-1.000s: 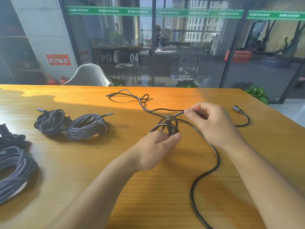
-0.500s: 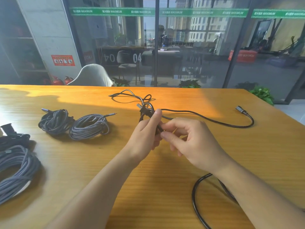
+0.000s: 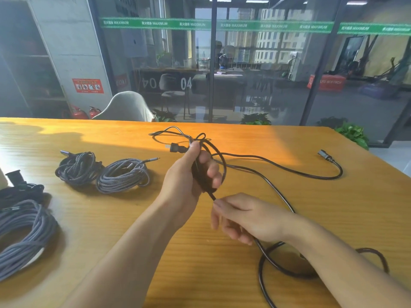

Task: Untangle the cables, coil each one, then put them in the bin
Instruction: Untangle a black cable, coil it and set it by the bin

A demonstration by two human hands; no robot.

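Nearest the camera, a loop of the black cable (image 3: 262, 270) lies on the wooden table (image 3: 222, 285) under the right forearm. The right hand (image 3: 249, 218) pinches that cable just below the left hand, thumb and forefinger pressed onto the strand (the other fingers hang loosely curled beneath). Just above it, the left hand (image 3: 191, 174) is raised off the table with its fingers wrapped round a small bundle of the same cable's loops; one plug (image 3: 176, 148) sticks out past the thumb. From the bundle the cable trails right across the tabletop to its other connector (image 3: 325, 155) near the right edge.

To the left lie coiled cables: a large grey braided coil (image 3: 22, 236) at the near left edge, then a grey braided coil (image 3: 123, 175) touching a darker braided coil (image 3: 77, 167) farther back. Beyond the table stands a pale chair (image 3: 124, 107) before a glass wall.
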